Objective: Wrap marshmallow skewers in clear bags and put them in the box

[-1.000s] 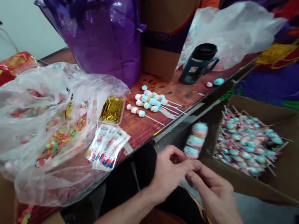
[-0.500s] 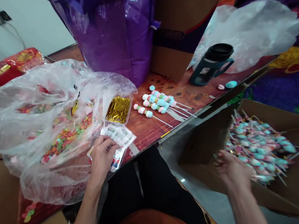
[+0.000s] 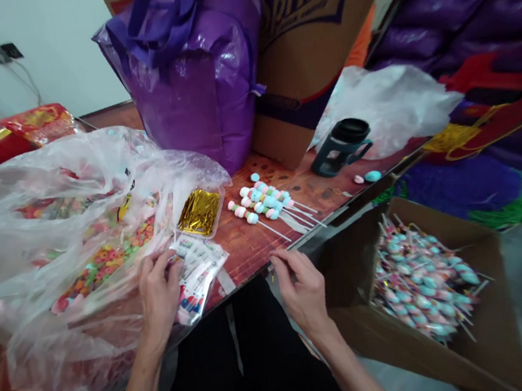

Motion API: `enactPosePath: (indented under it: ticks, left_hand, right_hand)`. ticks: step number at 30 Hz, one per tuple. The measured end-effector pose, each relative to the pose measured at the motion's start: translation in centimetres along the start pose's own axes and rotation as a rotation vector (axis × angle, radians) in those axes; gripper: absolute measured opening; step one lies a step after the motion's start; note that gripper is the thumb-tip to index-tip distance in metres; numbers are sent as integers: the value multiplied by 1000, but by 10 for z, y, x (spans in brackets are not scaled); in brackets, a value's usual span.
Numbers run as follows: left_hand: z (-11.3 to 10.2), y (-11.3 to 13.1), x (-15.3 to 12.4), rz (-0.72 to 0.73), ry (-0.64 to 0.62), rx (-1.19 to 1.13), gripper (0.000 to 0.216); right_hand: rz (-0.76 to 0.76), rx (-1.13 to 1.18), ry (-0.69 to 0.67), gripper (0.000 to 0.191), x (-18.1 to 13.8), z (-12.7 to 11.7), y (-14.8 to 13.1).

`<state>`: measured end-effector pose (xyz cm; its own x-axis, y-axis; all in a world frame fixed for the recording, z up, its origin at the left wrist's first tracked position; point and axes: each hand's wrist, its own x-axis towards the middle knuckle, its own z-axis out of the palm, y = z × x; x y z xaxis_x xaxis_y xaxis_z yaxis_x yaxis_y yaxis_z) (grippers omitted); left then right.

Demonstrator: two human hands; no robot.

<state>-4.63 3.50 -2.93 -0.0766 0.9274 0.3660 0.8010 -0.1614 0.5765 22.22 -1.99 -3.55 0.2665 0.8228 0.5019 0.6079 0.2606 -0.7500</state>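
Observation:
My left hand (image 3: pixel 158 292) lies on a stack of small printed wrappers (image 3: pixel 197 268) at the table's front edge, fingers curled on them, beside a big clear plastic bag of coloured candy (image 3: pixel 68 250). My right hand (image 3: pixel 300 284) is at the table edge just below several marshmallow skewers (image 3: pixel 265 203), fingers loosely bent with nothing visible in them. A clear tray of gold twist ties (image 3: pixel 199 212) sits between the bag and the skewers.
A cardboard box (image 3: pixel 453 350) full of wrapped marshmallow skewers stands on the floor to my right. A purple bag (image 3: pixel 195 81), a large cardboard carton (image 3: pixel 309 25), a dark mug (image 3: pixel 341 144) and a crumpled clear bag (image 3: pixel 389 104) stand at the back of the table.
My right hand left the box on the floor and came up to the table edge near the skewers. My left hand stayed on the wrappers.

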Motion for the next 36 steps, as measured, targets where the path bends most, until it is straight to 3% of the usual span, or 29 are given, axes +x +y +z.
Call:
enactPosePath:
  ticks: [4,8,13,18,21,23,27,30,33,36]
  left_hand:
    - [2,-9,-1,16,-14,84,37]
    - [4,-10,-1,-35,-9,29,36]
    - [1,-3,0,-58,38,-70,32]
    - [-5,24,-1,-69,59,-249,24]
    - [3,50,0,-158,-41,-435,24]
    - [15,66,2,-234,-128,-569,29]
    - [49,86,5,-273,-261,-729,46]
    - [71,92,3,-255,-314,-763,43]
    - [83,91,-2,-315,-336,-794,37]
    - [87,89,-6,-322,-350,-761,33]
  right_hand:
    - [-36,-271,-41,23,64,-1,18]
    - [149,-610,-262,29,139,12,32]
    - [236,-677,-402,29,214,52,49]
    - [317,-692,-469,24,249,81,58]
    - [282,-655,-447,22,246,75,48]
    - [207,-503,-399,21,227,65,33]
    - [101,144,-396,14,154,45,0]
    - [175,331,-457,15,101,32,-12]
    - [137,157,-416,20,79,21,-5]
    - [0,-283,-244,16,81,19,17]
